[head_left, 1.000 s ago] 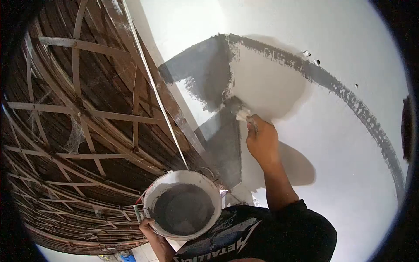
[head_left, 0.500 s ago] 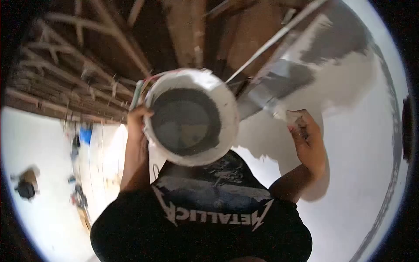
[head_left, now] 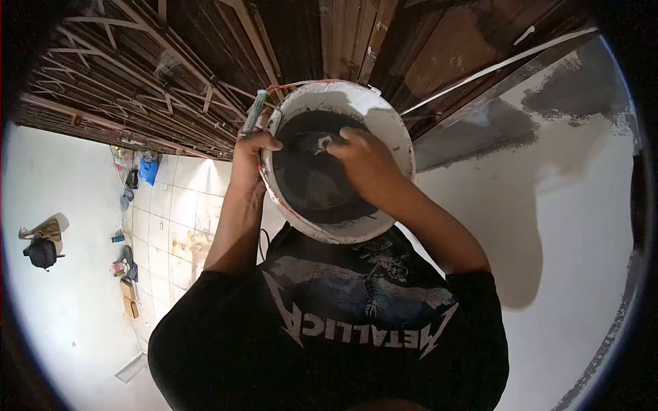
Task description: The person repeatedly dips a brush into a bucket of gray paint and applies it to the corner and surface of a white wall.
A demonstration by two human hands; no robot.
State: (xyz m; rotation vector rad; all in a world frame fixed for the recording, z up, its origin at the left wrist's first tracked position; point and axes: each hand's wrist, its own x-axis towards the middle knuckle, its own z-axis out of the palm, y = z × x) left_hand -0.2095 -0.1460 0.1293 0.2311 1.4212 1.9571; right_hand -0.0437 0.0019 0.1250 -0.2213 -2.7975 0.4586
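Note:
My left hand [head_left: 252,152] grips the rim of a white bucket [head_left: 391,130] that holds dark grey paint [head_left: 315,195], held up in front of my chest. My right hand [head_left: 363,161] reaches into the bucket and holds a paint brush [head_left: 317,142], whose head dips into the paint. A green-handled tool [head_left: 252,113] sticks up by the bucket rim at my left fingers. The white wall [head_left: 562,226] at the right carries wet dark grey patches [head_left: 562,89] near its top.
A dark wooden lattice ceiling [head_left: 171,68] hangs close overhead. Far below at the left lies a tiled floor [head_left: 171,212] with scattered small items, a blue bag [head_left: 148,168] and a dark bag [head_left: 42,252] against a white wall.
My right hand left the wall and moved into the bucket with the brush. The view swung from the painted wall down toward the bucket and floor.

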